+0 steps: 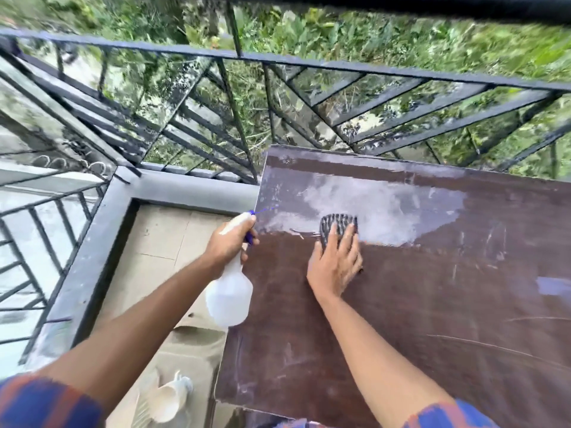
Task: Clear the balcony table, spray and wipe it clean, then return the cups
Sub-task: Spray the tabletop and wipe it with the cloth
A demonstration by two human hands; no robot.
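A dark brown table top (417, 319) fills the right half of the head view, with a pale wet sheen across its far part. My left hand (230, 240) grips a white spray bottle (229, 296) with a blue nozzle, held just off the table's left edge and aimed across it. My right hand (335, 262) lies flat on a dark ribbed cloth (336, 225), pressing it onto the table at the edge of the wet patch. White cups (168, 401) sit on the floor by the table's near left corner.
A black metal railing (278, 61) runs along the far side and the left, with greenery beyond. A grey concrete kerb (102, 242) borders the beige tiled floor (160, 242) left of the table.
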